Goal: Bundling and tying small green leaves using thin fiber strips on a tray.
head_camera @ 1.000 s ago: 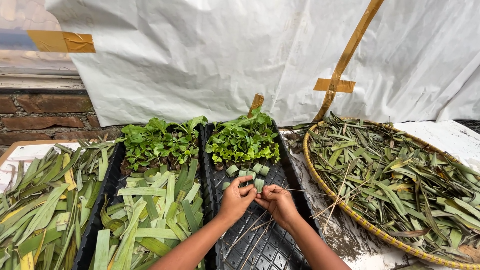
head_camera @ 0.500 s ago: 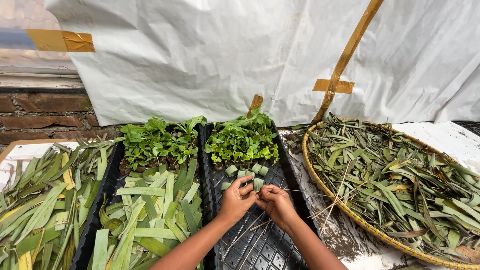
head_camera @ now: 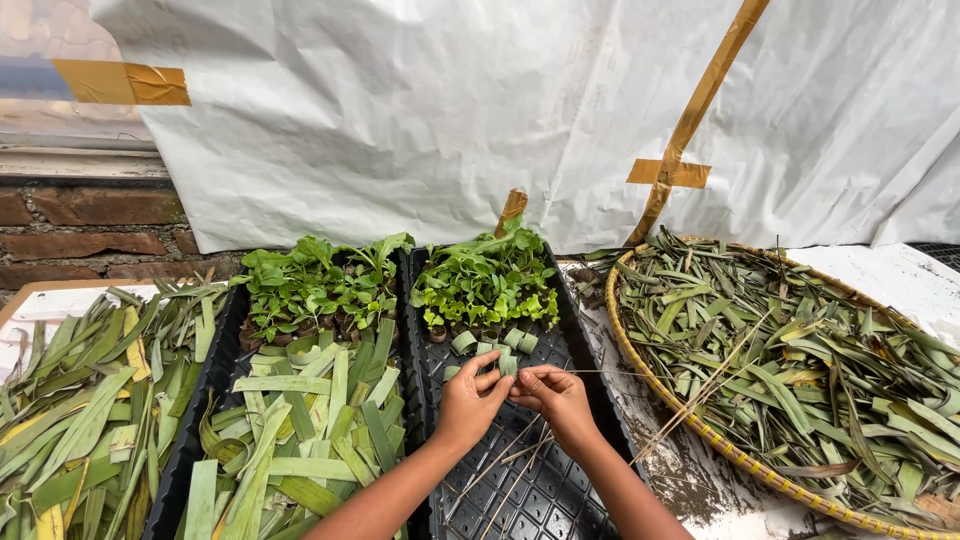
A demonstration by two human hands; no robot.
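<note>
1. The left hand [head_camera: 468, 398] and the right hand [head_camera: 556, 395] meet over the black seedling tray [head_camera: 530, 490], fingertips almost touching.
2. Between them sits a small rolled leaf cup [head_camera: 507, 366], a green strip curled into a ring; the left hand's fingers close on it from the near side.
3. The right hand pinches a thin pale stick [head_camera: 590, 372] that points out to the right, its inner end at the leaf cup (whether it pierces the strip is too small to tell).
4. Just beyond the hands, a short row of finished leaf cups [head_camera: 490, 343] stands in the tray's cells, in front of a patch of small green seedlings [head_camera: 485, 285] filling the tray's far end.
5. More thin sticks [head_camera: 505, 465] lie loose across the empty cells near the wrists.
6. A second black tray [head_camera: 200, 400] lies just beside it on the left, with seedlings at its far end and cut leaf strips [head_camera: 300, 440] heaped over the near part.
7. Further left, a pile of long green and yellowing leaves [head_camera: 75, 430] lies on the counter.
8. To the right, a wide round woven basket [head_camera: 690, 430] holds many narrow leaves, with a few sticks resting over its rim.
9. Behind everything hangs a white sheet [head_camera: 430, 110] patched with tan tape, above a brick wall [head_camera: 90, 225] on the left.
</note>
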